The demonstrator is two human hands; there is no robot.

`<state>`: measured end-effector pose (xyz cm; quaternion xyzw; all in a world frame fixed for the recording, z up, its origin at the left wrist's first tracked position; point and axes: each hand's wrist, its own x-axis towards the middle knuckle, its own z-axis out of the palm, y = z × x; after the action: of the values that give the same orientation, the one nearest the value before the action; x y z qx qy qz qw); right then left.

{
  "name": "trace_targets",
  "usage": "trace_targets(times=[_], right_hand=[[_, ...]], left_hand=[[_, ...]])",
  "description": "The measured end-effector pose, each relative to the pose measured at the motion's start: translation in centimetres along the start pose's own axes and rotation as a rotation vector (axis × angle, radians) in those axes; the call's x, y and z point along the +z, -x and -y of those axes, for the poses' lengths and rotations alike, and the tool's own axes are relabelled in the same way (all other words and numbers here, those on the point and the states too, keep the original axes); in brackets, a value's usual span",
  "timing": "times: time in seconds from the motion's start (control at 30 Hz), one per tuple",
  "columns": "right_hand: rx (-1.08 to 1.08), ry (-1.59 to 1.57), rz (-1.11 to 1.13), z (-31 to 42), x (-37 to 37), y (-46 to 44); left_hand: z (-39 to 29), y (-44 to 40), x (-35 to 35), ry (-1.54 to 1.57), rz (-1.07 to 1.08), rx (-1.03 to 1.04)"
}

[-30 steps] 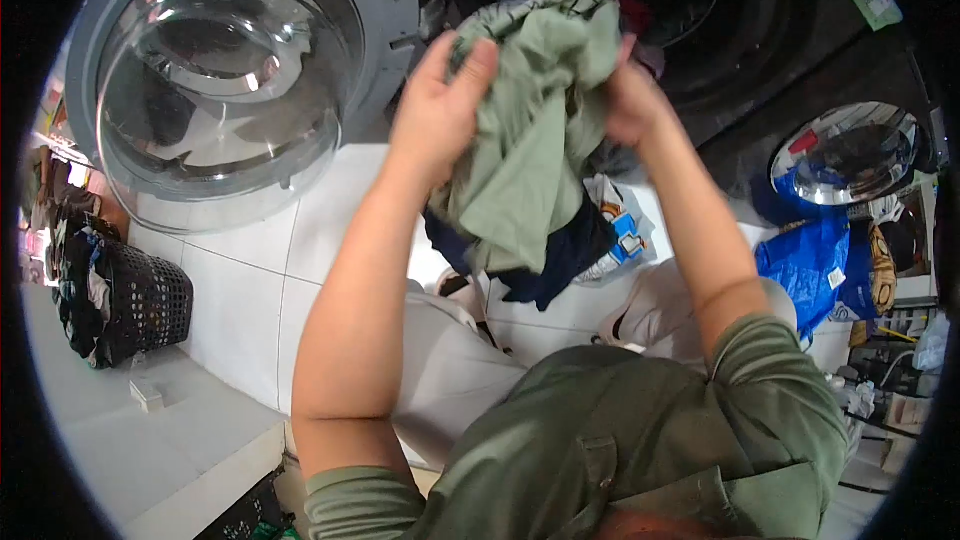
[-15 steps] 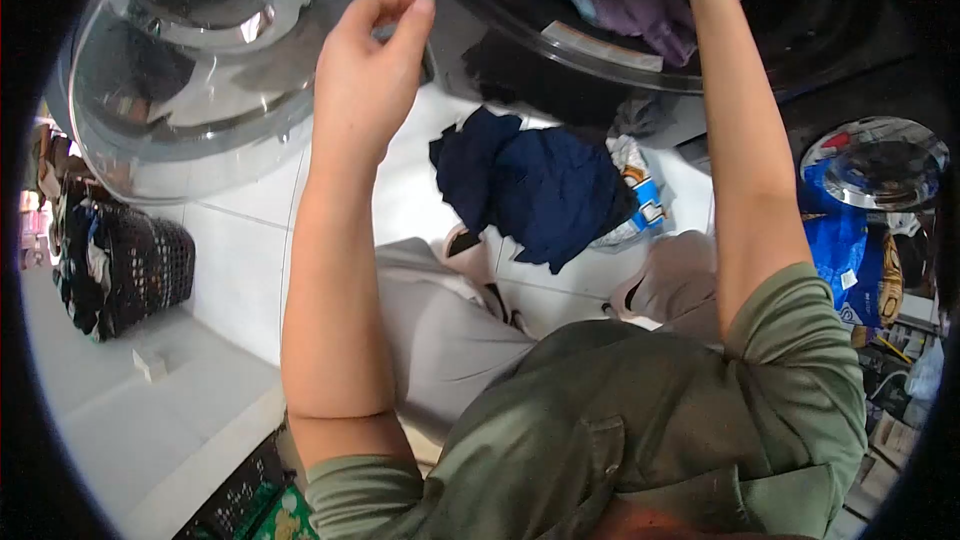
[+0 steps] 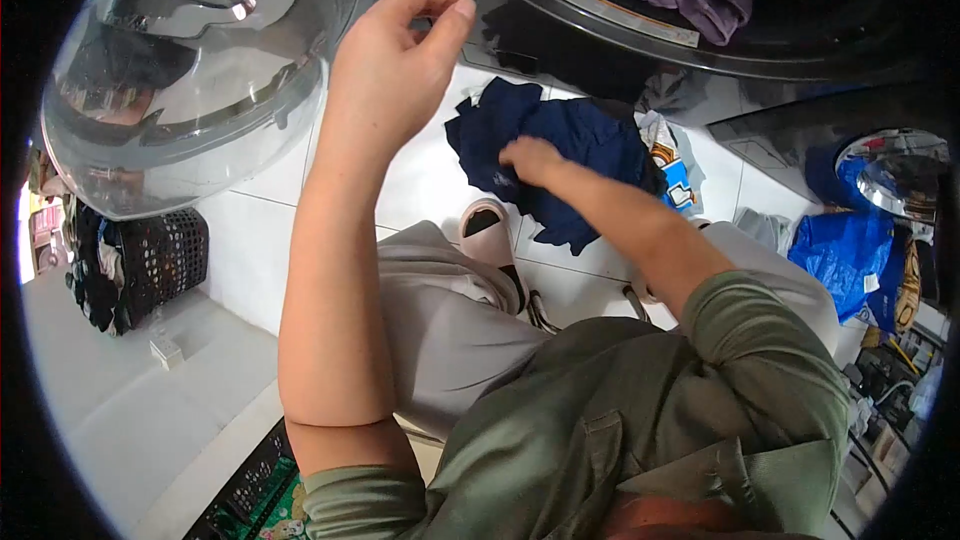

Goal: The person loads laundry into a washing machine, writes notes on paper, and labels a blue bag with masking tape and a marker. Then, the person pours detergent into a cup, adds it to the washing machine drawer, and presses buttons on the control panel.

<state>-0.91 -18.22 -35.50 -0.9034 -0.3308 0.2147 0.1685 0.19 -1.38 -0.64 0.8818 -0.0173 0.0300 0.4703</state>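
Navy cloth [image 3: 590,135] — right hand [image 3: 533,158] atop, grip unclear; left hand [image 3: 395,60] — fingers loosely curled.

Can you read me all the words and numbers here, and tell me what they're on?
None can be read for sure.
Label on the black machine: too small to read.
Packet beside the dark blue cloth: bold blue marks, partly hidden, not readable.
White tag on the blue bag: too small to read.
Pale mark on the dark blue cloth: too blurred to tell whether it's writing.
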Motion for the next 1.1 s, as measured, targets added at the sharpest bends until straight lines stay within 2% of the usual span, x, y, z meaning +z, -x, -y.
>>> trace_targets(times=[0.03,0.07,0.1,0.17,0.2,0.27,0.3,0.33,0.37,0.4,0.43,0.47,0.5,0.53,0.57,0.6,0.67,0.7,0.73,0.77,0.8,0.87,0.9,0.97,1.0,1.03,1.07,1.1], right_hand=[[0.084,-0.13,-0.122,-0.3,-3.1,-0.3],[0.077,-0.331,-0.289,-0.3,-7.1,-0.1],[-0.013,-0.373,-0.413,-0.3,-11.6,0.3],[-0.005,-0.629,-0.544,2.7,-22.0,3.2],[-0.036,-0.818,-0.598,3.2,-25.2,4.4],[-0.255,-1.498,-0.724,4.8,-29.3,6.4],[-0.294,-1.312,-0.745,4.9,-30.2,7.2],[-0.327,-1.12,-0.766,5.3,-31.4,8.1],[-0.294,-0.803,-0.791,6.5,-31.2,9.9],[-0.265,-0.658,-0.742,7.3,-30.2,10.7],[-0.24,-0.727,-0.627,7.9,-28.1,11.2],[-0.215,-0.932,-0.531,8.3,-25.9,11.6],[-0.155,-1.134,-0.427,9.2,-24.3,12.3],[0.034,-1.033,-0.158,8.2,-24.7,12.2],[0.178,-0.872,0.131,7.2,-25.1,12.0],[0.323,-0.718,0.367,7.3,-29.0,12.3],[0.472,-0.461,0.064,6.8,-36.1,12.1],[0.169,-0.397,-0.216,1.2,-38.2,9.9],[0.275,-0.744,-0.737,-0.8,-40.7,8.8],[0.086,-1.154,-1.017,-2.5,-43.8,8.5],[-0.17,-1.417,-1.169,-3.3,-46.8,9.2],[-0.34,-1.431,-1.293,-3.8,-48.0,10.2],[-0.308,-1.333,-1.23,-3.7,-46.9,10.0],[-0.119,-0.97,-0.819,-4.6,-41.4,8.5],[-0.128,-0.657,-0.568,-6.5,-35.2,6.4],[0.038,-0.858,-0.266,-5.7,-29.4,6.0],[0.194,-0.568,-0.1,-4.4,-23.7,6.7],[0.02,-0.153,0.022,-6.9,-16.3,6.2]], left_hand=[[0.1,-0.2,-0.1,-0.079,0.02,-0.02],[0.3,-0.5,-0.2,-0.085,0.048,0.002],[0.7,-0.7,-0.1,-0.092,0.076,0.024],[1.3,-1.1,0.0,-0.086,0.194,0.016],[1.4,-0.8,0.4,-0.197,0.158,0.212],[1.8,-0.5,2.3,-0.285,0.08,0.31],[0.5,-0.9,2.2,-0.229,0.15,0.284],[0.2,-1.2,2.6,0.024,0.147,0.158],[0.4,-1.7,3.2,0.279,0.15,0.041],[0.1,-2.3,3.8,0.535,0.162,-0.075],[-1.2,-1.4,3.7,0.439,0.193,0.059],[-2.5,-0.4,3.7,0.349,0.211,0.195],[-3.0,0.5,3.1,0.151,0.255,0.192],[-4.0,1.4,2.6,0.031,0.293,0.171],[-3.1,1.8,2.7,-0.097,0.244,0.264],[-2.1,1.7,2.7,-0.222,0.193,0.351],[-3.0,1.4,1.9,-0.079,0.177,0.252],[-2.5,1.1,2.2,0.052,0.125,0.211],[-2.6,0.8,2.3,0.066,0.112,0.215],[-2.6,0.5,2.2,0.079,0.096,0.212],[-2.4,0.4,2.1,0.089,0.079,0.196],[-1.6,-0.1,2.3,0.037,0.024,0.272],[-2.0,0.0,2.1,-0.049,0.021,0.264],[-1.9,-0.3,2.2,-0.12,0.009,0.273],[-1.5,-0.6,2.4,-0.109,-0.004,0.287],[-1.2,-0.9,2.4,-0.1,-0.019,0.303],[-0.9,-1.1,2.4,-0.139,-0.008,0.299],[-0.6,-1.3,2.4,-0.177,0.004,0.296]])
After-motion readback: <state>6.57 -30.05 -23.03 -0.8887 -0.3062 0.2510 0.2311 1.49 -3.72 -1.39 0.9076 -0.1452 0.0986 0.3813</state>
